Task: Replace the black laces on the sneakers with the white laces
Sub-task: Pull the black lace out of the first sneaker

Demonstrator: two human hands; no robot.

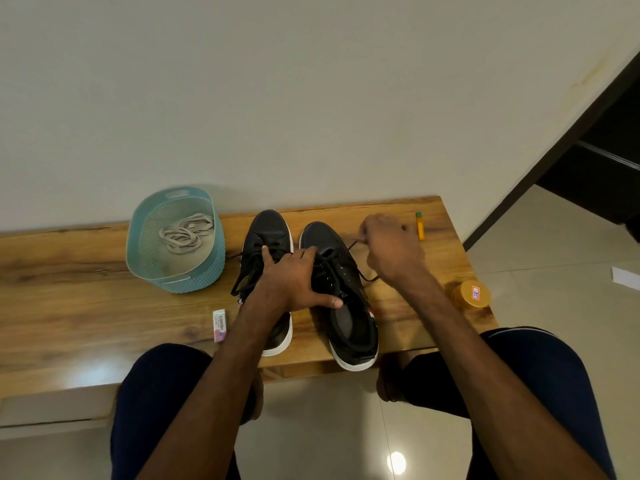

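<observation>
Tugging hard could, by my reading, drag the right-hand sneaker (349, 327) off the bench (86, 289), since its heel sits at the near edge, or jam the black lace (367, 278) in an eyelet; centre frame, the left hand (294, 278) lies flat, fingers spread, pressing that sneaker and the second sneaker (268, 230); beyond, the right hand (391, 251) pinches the lace end; the white laces (185, 233) lie coiled in the teal basket (173, 278), left of centre.
</observation>
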